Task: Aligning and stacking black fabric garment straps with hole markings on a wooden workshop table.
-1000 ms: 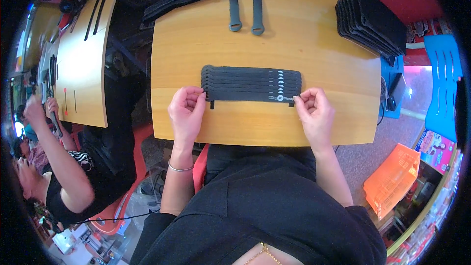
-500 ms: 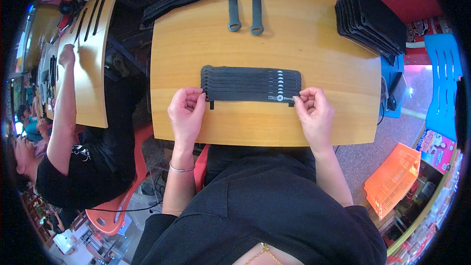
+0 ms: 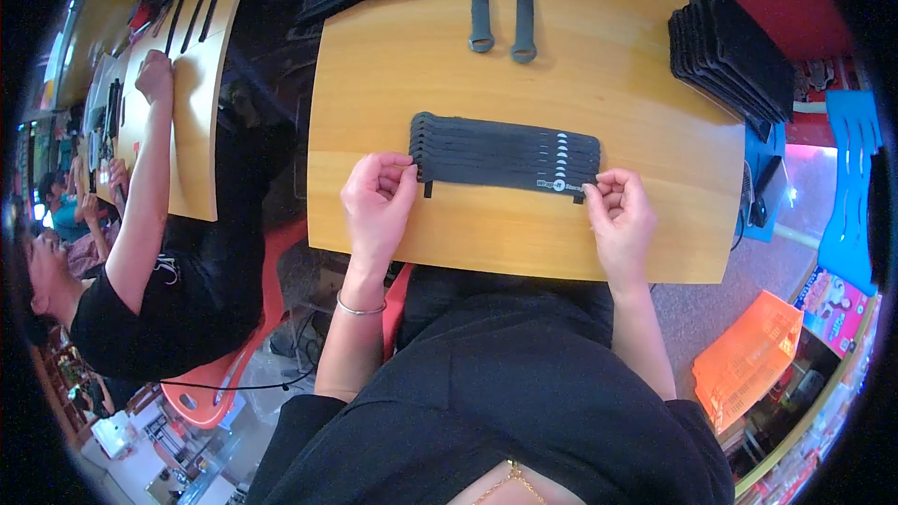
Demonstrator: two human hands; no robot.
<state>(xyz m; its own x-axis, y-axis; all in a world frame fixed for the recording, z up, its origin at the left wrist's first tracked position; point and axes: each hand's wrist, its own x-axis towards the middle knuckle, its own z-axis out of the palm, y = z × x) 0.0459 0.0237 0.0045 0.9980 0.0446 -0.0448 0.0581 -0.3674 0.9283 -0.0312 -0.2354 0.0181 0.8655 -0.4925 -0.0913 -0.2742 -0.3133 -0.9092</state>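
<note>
Straps of dark-grey fabric [image 3: 486, 154], overlapped in stepped layers, lie flat on the yellowish wooden table [image 3: 524, 238], their offset apparently leaving each long edge exposed. Left hand [image 3: 378, 201] and right hand [image 3: 622, 217] pinch opposite near corners between thumb and forefinger, probably steadying the layers evenly.
</note>
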